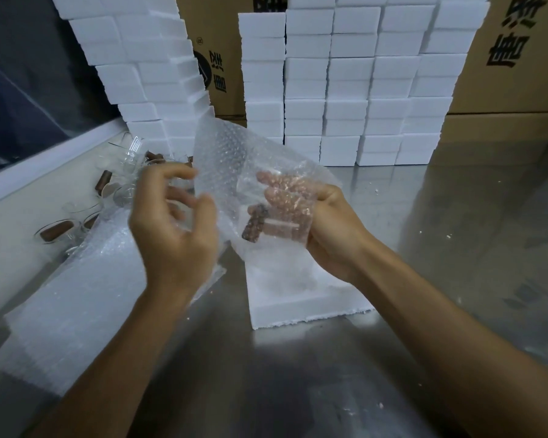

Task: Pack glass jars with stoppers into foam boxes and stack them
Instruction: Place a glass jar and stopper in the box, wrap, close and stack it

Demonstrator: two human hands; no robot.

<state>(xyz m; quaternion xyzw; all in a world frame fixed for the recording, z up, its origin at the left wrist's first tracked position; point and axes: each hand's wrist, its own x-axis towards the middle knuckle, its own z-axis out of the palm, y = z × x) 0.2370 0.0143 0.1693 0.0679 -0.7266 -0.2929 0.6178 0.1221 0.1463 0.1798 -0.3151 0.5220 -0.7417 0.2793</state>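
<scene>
R hand point(326, 226) is curled round a glass jar point(279, 227) w/ a brown stopper point(254, 227), all of it inside a sheet of bubble wrap point(234, 159); fingers show through the wrap, thumb on the outside. Jar lies roughly sideways, stopper end pointing L, held above an open foam box point(298, 308) that sits on the steel counter point(298, 374). L hand point(174, 222) is just beside the wrap's L edge, fingers loosely bent and blurred; can't tell if the fingertips actually touch the sheet, nothing clearly gripped. Under the L forearm a stack of bubble wrap sheets point(76, 311) lies flat on the counter. Behind it, near the L wall, more loose jars point(76, 229) w/ stoppers lie in a heap, some on their sides. At the back, closed foam boxes are stacked in columns point(345, 105), plus a leaning stack point(146, 67) on the L. Cardboard cartons point(513, 74) stand behind them.
</scene>
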